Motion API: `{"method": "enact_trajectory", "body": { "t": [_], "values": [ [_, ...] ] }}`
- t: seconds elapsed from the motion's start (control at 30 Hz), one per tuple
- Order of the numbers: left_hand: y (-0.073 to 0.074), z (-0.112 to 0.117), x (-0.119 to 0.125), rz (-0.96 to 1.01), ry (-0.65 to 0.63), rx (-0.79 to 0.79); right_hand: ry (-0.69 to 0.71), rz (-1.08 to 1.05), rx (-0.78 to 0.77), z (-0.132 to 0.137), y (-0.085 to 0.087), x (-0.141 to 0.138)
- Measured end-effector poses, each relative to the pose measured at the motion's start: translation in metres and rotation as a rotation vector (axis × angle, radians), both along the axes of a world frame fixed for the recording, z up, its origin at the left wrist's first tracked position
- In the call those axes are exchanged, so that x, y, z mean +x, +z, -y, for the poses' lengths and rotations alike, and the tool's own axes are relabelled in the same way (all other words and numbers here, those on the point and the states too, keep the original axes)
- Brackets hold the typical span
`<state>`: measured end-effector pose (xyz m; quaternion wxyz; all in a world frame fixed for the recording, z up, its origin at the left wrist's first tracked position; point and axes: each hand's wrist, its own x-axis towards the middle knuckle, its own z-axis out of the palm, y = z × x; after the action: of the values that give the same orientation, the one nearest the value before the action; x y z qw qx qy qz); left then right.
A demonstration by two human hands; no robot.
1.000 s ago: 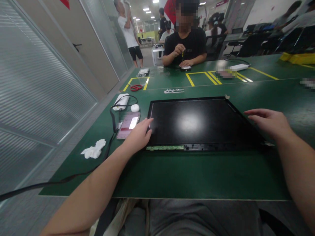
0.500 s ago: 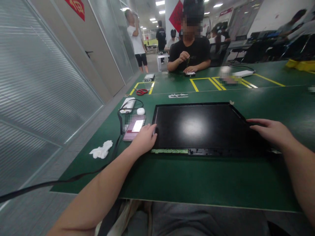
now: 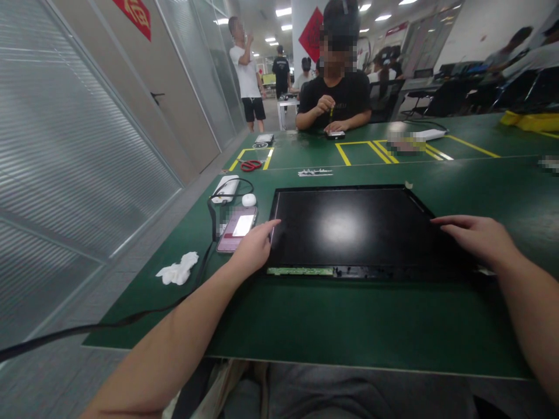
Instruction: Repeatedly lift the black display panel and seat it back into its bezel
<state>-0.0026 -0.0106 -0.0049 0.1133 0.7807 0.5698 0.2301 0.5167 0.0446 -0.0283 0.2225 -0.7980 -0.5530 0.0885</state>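
A black display panel (image 3: 349,233) lies flat on the green table, light glaring off its middle. A green circuit strip (image 3: 300,271) runs along the left part of its near edge. My left hand (image 3: 253,247) is at the panel's left edge, index finger stretched over the rim and the other fingers mostly hidden. At the right edge is my right hand (image 3: 483,238), with index finger and thumb stretched out and apart, the fingertips at the frame. Neither hand visibly grips the panel. Beside my left hand lies a phone (image 3: 238,230) with a lit screen.
Left on the table (image 3: 349,326) are a crumpled tissue (image 3: 178,269), a black cable (image 3: 131,317), a white earbud case (image 3: 248,200) and a white power bank (image 3: 226,189). Red-handled scissors (image 3: 251,166) and white strips (image 3: 315,173) lie beyond the panel. A person (image 3: 334,99) sits opposite.
My left hand's fingers have straightened at the panel's left edge. My right hand has shifted slightly left in view. The panel lies nearly as before; the view has tilted a little.
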Motion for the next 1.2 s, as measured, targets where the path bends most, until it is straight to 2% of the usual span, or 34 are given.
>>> {"method": "enact_trajectory", "body": {
  "t": [0.13, 0.2, 0.37, 0.47, 0.57, 0.7, 0.83, 0.97, 1.13, 1.2],
  "values": [
    [0.003, 0.002, -0.001, 0.101, 0.058, -0.057, -0.016, 0.002, -0.035, 0.002, 0.005, -0.004],
    [0.002, 0.001, -0.001, 0.221, 0.095, -0.088, -0.025, -0.002, -0.046, 0.003, 0.008, -0.007],
    [-0.002, -0.004, 0.007, 0.843, 0.163, -0.202, -0.022, -0.018, -0.043, 0.005, 0.01, -0.009],
    [-0.004, -0.005, 0.011, 1.047, 0.24, -0.287, -0.015, -0.001, -0.033, 0.005, 0.008, -0.007],
    [-0.008, -0.006, 0.01, 1.075, 0.293, -0.309, -0.014, 0.013, -0.03, 0.003, 0.004, -0.003],
    [-0.015, -0.009, 0.006, 1.03, 0.295, -0.298, 0.008, 0.014, -0.028, 0.001, 0.0, 0.001],
    [-0.016, -0.01, 0.005, 1.046, 0.311, -0.304, -0.007, 0.012, -0.011, 0.0, -0.001, 0.002],
    [-0.014, -0.011, 0.007, 1.1, 0.329, -0.314, -0.016, -0.004, -0.031, 0.002, 0.003, -0.004],
    [-0.016, -0.014, 0.005, 1.03, 0.296, -0.261, -0.025, -0.014, -0.075, 0.005, 0.011, -0.01],
    [-0.015, -0.015, 0.006, 1.062, 0.321, -0.264, -0.024, -0.016, -0.087, 0.005, 0.012, -0.01]
  ]
}}
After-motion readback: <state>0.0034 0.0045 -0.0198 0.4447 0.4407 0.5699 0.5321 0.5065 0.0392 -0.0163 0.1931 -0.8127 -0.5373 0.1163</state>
